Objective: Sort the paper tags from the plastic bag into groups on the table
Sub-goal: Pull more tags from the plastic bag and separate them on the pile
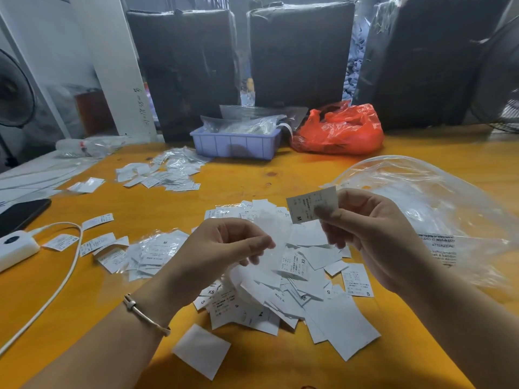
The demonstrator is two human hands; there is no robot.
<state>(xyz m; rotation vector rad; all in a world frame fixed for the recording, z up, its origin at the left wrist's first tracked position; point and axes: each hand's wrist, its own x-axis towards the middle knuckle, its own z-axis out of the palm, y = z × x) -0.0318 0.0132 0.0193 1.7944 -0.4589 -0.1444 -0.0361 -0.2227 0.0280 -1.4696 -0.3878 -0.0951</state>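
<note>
The right hand (373, 234) lifts one paper tag (311, 204) above the heap of unsorted tags (295, 279), printed side up, probably so its size letter, M, can be read; thumb and fingers pinch its lower right corner; the left hand (224, 248) hovers over the heap, fingers curled, seemingly pinching a thin clear sleeve (264, 234), though I cannot tell for sure; smaller groups (160, 172) lie apart on the wooden table (280, 169); the emptied clear plastic bag (438, 203) lies on the right.

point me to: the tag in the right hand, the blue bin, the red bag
tag (304, 204): head view, on the printed face left of the pinching thumb.
blue bin (236, 146): head view, on its ribbed front wall.
red bag (341, 130): head view, on the crumpled front of the plastic.
</note>
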